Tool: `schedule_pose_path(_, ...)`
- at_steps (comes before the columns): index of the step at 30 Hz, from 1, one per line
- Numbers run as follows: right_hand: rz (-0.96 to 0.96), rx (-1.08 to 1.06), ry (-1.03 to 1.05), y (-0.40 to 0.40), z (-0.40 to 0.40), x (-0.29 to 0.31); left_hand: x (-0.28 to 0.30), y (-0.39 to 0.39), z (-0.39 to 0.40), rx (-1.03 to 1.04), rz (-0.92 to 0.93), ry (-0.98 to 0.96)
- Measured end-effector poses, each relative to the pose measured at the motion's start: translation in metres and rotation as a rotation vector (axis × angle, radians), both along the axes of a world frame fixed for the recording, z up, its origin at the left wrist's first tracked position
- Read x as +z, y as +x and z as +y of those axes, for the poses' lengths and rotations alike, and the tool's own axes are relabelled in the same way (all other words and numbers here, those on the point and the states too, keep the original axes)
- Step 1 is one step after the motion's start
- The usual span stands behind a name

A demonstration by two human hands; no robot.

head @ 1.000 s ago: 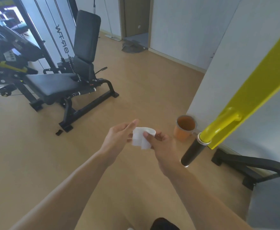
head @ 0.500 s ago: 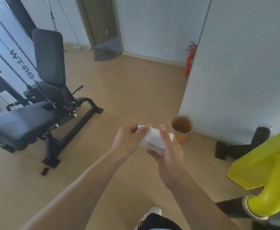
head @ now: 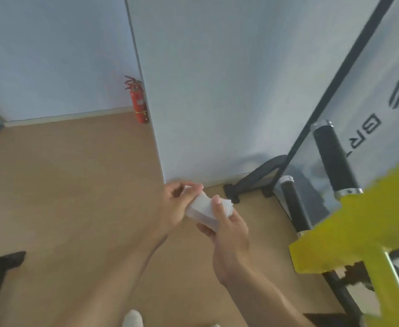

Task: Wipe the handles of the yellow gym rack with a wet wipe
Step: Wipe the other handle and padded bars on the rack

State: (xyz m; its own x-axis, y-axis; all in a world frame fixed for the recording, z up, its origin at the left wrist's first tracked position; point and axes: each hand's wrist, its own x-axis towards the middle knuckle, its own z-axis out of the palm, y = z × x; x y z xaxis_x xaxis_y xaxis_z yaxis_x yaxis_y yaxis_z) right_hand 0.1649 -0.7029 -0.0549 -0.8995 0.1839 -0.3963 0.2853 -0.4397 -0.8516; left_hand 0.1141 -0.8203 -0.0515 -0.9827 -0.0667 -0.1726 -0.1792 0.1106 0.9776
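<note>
Wet wipe (head: 202, 208), folded and white, sits pinched in the grip of both the left hand (head: 178, 206) and right hand (head: 229, 234), near the yellow rack's (head: 359, 230) black handles (head: 333, 159).

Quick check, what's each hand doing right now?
Left hand: closed on the left end of the wet wipe.
Right hand: closed on the same wipe, thumb on top. Neither touches the rack handles.

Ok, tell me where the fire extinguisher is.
In the head view, the red fire extinguisher stands on the floor left of centre, in the corner where the back wall meets the jutting wall, well beyond the hands.
</note>
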Motion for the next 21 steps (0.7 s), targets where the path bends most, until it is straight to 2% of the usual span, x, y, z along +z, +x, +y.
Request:
schedule_pose_path(6,0.099,-0.441,0.024,-0.028,0.002,0.03,0.01,-0.067,0.009,-0.404,0.098,-0.011)
schedule_pose_path(10,0.222,-0.716,0.212,-0.027,-0.005,0.071,0.028,-0.093,0.018,-0.596,0.164,-0.002)
schedule_pose_path(12,0.321,-0.959,0.403,-0.024,-0.002,0.095,0.04,-0.103,0.031,-0.697,0.211,0.009)
schedule_pose_path(14,0.394,-1.214,0.794,-0.023,0.007,0.115,0.053,-0.112,0.048,-0.776,0.255,0.019)
schedule_pose_path(15,0.402,-1.259,1.038,-0.025,0.013,0.121,0.06,-0.116,0.058,-0.806,0.276,0.026)
schedule_pose_path(17,0.319,-1.151,1.438,-0.035,0.031,0.121,0.07,-0.124,0.078,-0.856,0.314,0.033)
schedule_pose_path(18,0.244,-1.058,1.566,-0.044,0.042,0.114,0.074,-0.128,0.088,-0.878,0.328,0.045)
schedule_pose_path(21,0.074,-0.845,1.749,-0.072,0.061,0.091,0.08,-0.14,0.113,-0.913,0.371,0.064)
